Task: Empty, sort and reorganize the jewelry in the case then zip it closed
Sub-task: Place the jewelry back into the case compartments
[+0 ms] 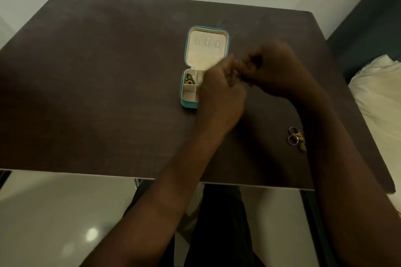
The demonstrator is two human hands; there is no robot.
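A small teal jewelry case (pixel 188 104) lies open on the dark table (pixel 108 71), its cream lid (pixel 207 50) folded back with three small tabs. A green and gold piece (pixel 189 79) sits in the upper left compartment; the lower left compartment looks bare. My left hand (pixel 219 89) hovers over the case's right half with fingers curled. My right hand (pixel 275 69) meets it fingertip to fingertip, also curled. Both are blurred, and whatever they pinch between them is hidden. Several rings and gold pieces (pixel 296 138) lie on the table at the right.
The table's near edge (pixel 152 176) runs just below my forearms. A dark sofa (pixel 368 28) and a cream cushion (pixel 382 102) stand beyond the table's right side. Pale floor shows below.
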